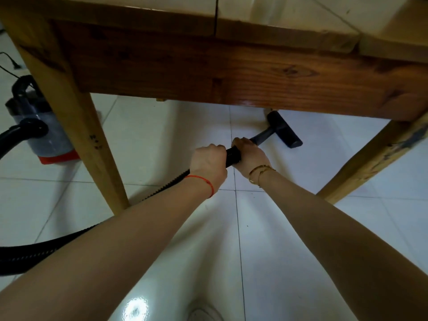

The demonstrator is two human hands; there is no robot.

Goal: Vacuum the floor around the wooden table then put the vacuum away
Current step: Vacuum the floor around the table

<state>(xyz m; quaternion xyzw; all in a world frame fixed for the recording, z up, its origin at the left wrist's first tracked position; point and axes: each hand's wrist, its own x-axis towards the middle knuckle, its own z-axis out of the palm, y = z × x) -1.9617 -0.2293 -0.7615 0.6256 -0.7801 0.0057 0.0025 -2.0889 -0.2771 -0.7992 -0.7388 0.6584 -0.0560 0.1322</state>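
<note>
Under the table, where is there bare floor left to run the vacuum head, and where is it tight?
Open tile lies between the near left table leg and the vacuum head, and between the head and the right leg. It is tight at far centre, where the head sits against a far leg, and at left, where the canister and hose crowd the near leg.

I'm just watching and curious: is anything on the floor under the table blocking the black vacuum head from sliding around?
Nothing visible lies on the tiles around the vacuum head. The only obstacles are the wooden table legs: a far one close by its far end, and the near right leg to its side. Both hands, left hand and right hand, grip the wand.
</note>
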